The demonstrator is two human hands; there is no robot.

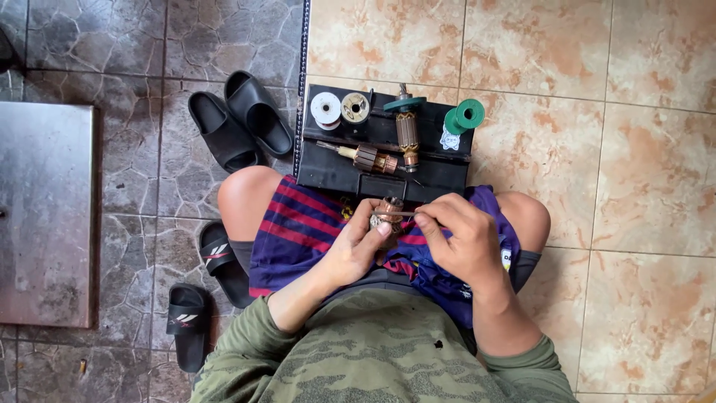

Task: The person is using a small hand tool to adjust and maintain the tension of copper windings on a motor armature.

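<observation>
Now you're working on the motor armature (386,213) over your lap, just off the black case's (328,173) near edge.
Your left hand (356,246) is closed around it; your right hand (464,237) pinches a thin strip (399,214) against it. Judging by this, next comes steady, fine seating into a slot.

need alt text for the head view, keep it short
Seated on a tiled floor, a person's left hand holds a small copper-wound motor armature while the right hand presses a thin metal tool against it, before a black box.
</observation>
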